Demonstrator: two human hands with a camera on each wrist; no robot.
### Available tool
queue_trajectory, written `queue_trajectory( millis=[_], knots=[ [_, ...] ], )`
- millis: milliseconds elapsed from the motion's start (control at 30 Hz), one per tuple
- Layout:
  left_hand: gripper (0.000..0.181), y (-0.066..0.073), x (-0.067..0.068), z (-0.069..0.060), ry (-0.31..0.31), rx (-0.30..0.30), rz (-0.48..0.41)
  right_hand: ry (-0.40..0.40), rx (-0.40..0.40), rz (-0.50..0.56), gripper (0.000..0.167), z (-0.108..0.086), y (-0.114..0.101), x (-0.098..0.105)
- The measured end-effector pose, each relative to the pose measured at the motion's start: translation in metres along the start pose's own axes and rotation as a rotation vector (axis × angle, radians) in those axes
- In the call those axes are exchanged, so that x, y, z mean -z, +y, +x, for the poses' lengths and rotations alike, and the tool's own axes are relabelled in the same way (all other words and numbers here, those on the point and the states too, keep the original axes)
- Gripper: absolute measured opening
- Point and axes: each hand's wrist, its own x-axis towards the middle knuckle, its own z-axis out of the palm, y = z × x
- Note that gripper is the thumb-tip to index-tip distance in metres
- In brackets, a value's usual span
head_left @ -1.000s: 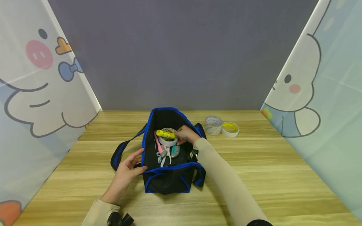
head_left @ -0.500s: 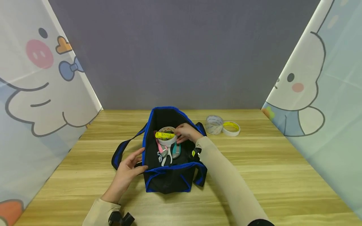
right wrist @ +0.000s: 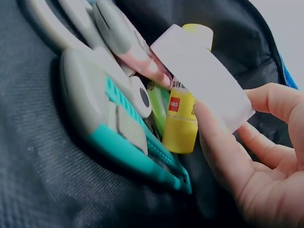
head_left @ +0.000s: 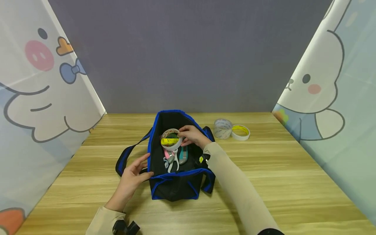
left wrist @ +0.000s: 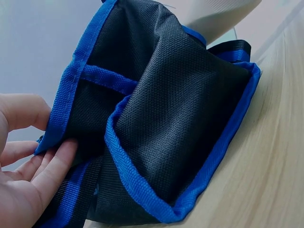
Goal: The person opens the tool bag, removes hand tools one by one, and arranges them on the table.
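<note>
The right hand (head_left: 192, 134) pinches the tape roll (right wrist: 204, 71); the left hand (head_left: 132, 178) grips the bag (head_left: 174, 190).

On the table (head_left: 279, 182), right of the bag (head_left: 176, 187): two tape rolls (head_left: 222, 133) (head_left: 241, 138) side by side. Inside the bag: hand tool (head_left: 175, 157) between two cutters (head_left: 169, 156) (head_left: 183, 156), glue stick (head_left: 169, 141) and third tape roll (head_left: 171, 147) behind.

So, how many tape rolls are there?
3: white roll in the bag, pinched by the right hand; clear roll and yellow-cored roll on the table. More may hide inside.
</note>
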Motion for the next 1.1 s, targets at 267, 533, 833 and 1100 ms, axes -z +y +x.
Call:
queue_trajectory(
  millis=[267,533,833,1100],
  knots=[
    [0.067,-0.002,0.000,0.001,-0.018,-0.034,-0.022,0.023,0.043,0.064,0.036,-0.004,-0.007,-0.001],
    [0.068,-0.001,-0.001,0.003,-0.026,-0.042,-0.049,0.034,0.061,0.070,0.036,-0.006,-0.011,0.001],
    [0.067,0.000,-0.001,0.000,0.001,-0.023,-0.009,0.026,0.109,0.054,0.036,-0.012,-0.017,-0.003],
    [0.066,-0.002,0.001,-0.001,0.004,-0.031,-0.012,0.002,0.142,-0.037,0.036,-0.019,-0.029,-0.001]
  ],
)
